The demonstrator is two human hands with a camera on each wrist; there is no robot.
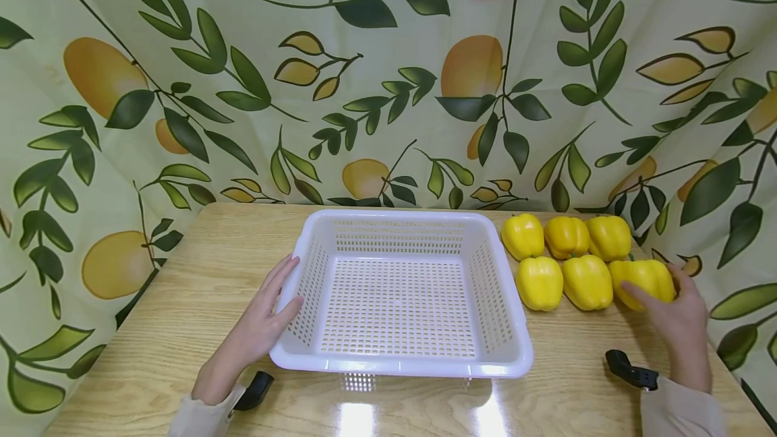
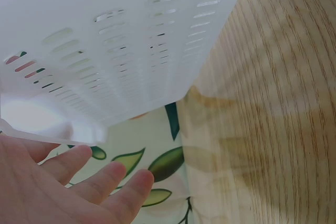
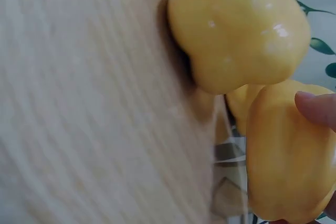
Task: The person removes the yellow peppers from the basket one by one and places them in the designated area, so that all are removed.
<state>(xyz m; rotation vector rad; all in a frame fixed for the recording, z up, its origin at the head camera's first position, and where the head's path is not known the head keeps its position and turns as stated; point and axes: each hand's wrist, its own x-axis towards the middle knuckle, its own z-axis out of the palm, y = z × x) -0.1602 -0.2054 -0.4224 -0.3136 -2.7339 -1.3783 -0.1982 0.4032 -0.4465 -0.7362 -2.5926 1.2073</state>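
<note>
A white perforated basket (image 1: 400,363) stands empty in the middle of the wooden table (image 1: 200,275). My left hand (image 1: 280,288) rests with straight fingers against the basket's left wall (image 2: 131,51); the left wrist view shows the fingers (image 2: 100,179) relaxed beside the rim. To the right of the basket lie several yellow bell peppers (image 1: 539,282) in two rows. My right hand (image 1: 662,299) curls round the rightmost pepper of the near row (image 1: 646,275), thumb on its front. In the right wrist view a fingertip (image 3: 317,108) touches that pepper (image 3: 289,156), with another pepper (image 3: 236,30) beside it.
A leaf-and-fruit patterned curtain (image 1: 388,86) encloses the table on the back and both sides. Black wrist-camera mounts (image 1: 631,373) sit near both sleeves. Bare tabletop shows to the left of the basket and along the front edge.
</note>
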